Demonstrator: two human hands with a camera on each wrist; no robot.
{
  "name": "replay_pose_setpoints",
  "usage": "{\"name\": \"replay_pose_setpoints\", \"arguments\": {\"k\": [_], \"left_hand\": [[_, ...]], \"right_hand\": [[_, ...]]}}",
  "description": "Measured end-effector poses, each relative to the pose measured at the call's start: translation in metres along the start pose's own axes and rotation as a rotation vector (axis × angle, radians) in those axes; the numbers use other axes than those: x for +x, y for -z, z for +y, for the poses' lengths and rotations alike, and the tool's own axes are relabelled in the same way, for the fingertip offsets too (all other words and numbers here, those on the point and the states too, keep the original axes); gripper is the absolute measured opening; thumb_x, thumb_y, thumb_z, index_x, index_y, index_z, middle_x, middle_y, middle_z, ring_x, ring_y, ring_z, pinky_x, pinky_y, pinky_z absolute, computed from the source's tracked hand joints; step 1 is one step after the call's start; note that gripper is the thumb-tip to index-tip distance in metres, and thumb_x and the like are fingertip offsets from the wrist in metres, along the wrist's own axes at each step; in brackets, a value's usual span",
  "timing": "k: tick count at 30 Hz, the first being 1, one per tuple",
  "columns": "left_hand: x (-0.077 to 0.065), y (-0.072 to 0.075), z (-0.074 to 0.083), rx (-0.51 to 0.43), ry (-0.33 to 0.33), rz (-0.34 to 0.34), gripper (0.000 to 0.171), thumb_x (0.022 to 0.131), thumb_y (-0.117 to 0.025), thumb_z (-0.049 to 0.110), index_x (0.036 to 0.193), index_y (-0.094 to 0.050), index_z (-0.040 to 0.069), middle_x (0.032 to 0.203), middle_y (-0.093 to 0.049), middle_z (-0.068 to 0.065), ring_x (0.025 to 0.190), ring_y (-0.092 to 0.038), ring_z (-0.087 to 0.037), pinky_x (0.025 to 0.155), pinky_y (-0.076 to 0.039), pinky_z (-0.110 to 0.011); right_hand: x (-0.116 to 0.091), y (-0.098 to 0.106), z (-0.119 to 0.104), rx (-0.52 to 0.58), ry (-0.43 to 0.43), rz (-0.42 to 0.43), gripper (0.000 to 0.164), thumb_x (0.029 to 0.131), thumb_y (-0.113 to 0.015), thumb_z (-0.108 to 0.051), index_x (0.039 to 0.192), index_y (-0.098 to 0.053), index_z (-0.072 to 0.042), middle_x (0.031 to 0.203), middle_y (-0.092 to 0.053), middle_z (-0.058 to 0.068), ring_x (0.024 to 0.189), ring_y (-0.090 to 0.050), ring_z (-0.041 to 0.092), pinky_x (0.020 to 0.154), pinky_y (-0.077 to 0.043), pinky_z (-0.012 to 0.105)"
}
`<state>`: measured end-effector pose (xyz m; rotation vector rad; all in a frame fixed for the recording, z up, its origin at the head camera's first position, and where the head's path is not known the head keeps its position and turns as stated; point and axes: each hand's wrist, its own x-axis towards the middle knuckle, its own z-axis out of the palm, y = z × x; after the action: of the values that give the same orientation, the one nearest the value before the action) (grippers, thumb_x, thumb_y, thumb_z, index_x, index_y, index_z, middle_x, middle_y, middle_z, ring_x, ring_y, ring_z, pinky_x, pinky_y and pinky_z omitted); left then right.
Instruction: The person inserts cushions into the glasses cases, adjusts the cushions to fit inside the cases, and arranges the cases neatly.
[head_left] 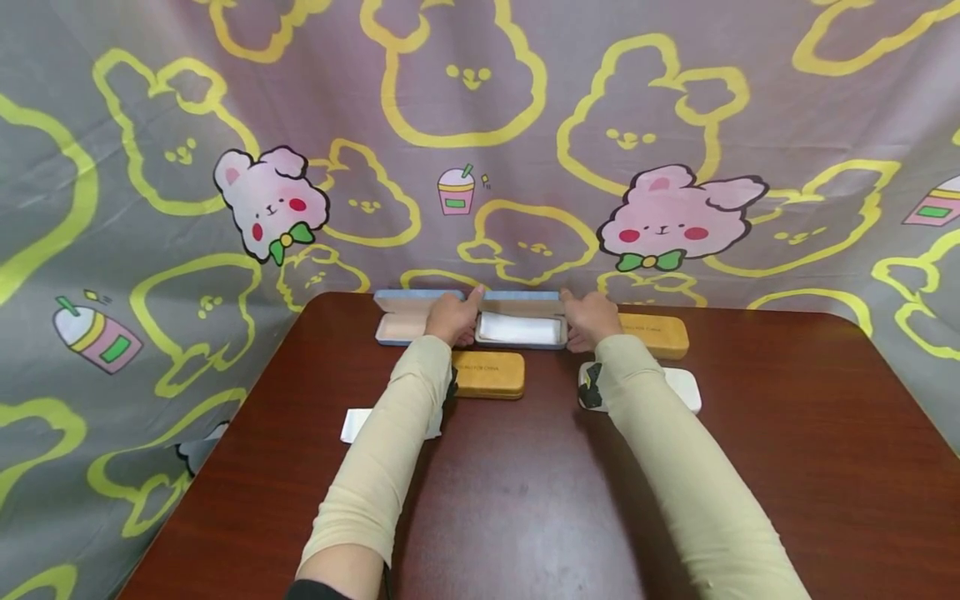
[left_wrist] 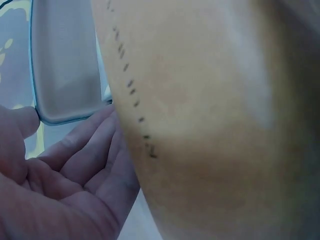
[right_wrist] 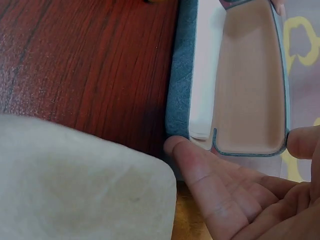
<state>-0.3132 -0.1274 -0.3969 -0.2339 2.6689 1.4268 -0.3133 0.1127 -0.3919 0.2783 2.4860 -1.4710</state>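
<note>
A blue eyeglass case (head_left: 522,343) with its lid up stands at the back of the table, a white folded cloth (head_left: 517,327) in its base. At its left end my left hand (head_left: 452,319) has the thumb on the lid's corner; the other fingers lie by the base, partly hidden behind a yellow case (left_wrist: 190,100) in the left wrist view. My right hand (head_left: 590,319) grips the opposite end. In the right wrist view its thumb touches the beige-lined lid (right_wrist: 250,75) and a fingertip presses the base corner.
Another blue open case (head_left: 397,327) stands to the left. Yellow cases sit in front (head_left: 487,375) and at right (head_left: 660,335). A white case (head_left: 682,388) lies under the right forearm, a white packet (head_left: 355,423) under the left. A patterned curtain (head_left: 525,175) hangs behind.
</note>
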Motion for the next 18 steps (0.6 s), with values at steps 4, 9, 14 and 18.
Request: {"name": "replay_pose_setpoints", "arguments": {"k": [4,9,14,18], "left_hand": [[-0.0046,0.0032,0.0011,0.016,-0.016,-0.014,0.072,0.104,-0.045,0.055,0.129,-0.059,-0.011,0.106,-0.069,-0.024,0.088,-0.070,-0.036,0.089,-0.053,-0.045],[-0.0053,0.0041,0.0016,-0.041,0.011,-0.041,0.070,0.104,-0.046,0.053,0.129,-0.057,-0.011,0.102,-0.068,-0.023,0.079,-0.070,-0.034,0.081,-0.056,-0.044],[-0.0044,0.0053,-0.0010,-0.143,0.052,-0.082,0.067,0.103,-0.051,0.051,0.120,-0.060,-0.013,0.101,-0.067,-0.028,0.081,-0.070,-0.038,0.071,-0.059,-0.044],[-0.0044,0.0081,-0.0031,-0.197,0.070,-0.117,0.066,0.101,-0.055,0.050,0.118,-0.061,-0.013,0.104,-0.067,-0.028,0.084,-0.069,-0.038,0.074,-0.058,-0.044]], "right_hand": [[-0.0019,0.0020,-0.0007,0.000,-0.004,-0.021,0.067,0.104,-0.040,-0.049,0.125,-0.053,0.013,0.103,-0.063,0.032,0.085,-0.071,0.039,0.071,-0.060,0.045],[-0.0045,0.0046,-0.0012,0.028,-0.016,-0.038,0.067,0.104,-0.043,-0.046,0.130,-0.051,0.015,0.106,-0.064,0.032,0.091,-0.070,0.041,0.076,-0.059,0.045],[-0.0023,0.0068,0.0004,0.077,-0.025,-0.071,0.065,0.104,-0.046,-0.042,0.135,-0.046,0.015,0.111,-0.062,0.033,0.095,-0.069,0.043,0.077,-0.059,0.045],[0.0002,0.0077,0.0009,0.105,-0.038,-0.095,0.063,0.102,-0.049,-0.038,0.137,-0.044,0.015,0.114,-0.060,0.033,0.097,-0.068,0.044,0.077,-0.059,0.043]]}}
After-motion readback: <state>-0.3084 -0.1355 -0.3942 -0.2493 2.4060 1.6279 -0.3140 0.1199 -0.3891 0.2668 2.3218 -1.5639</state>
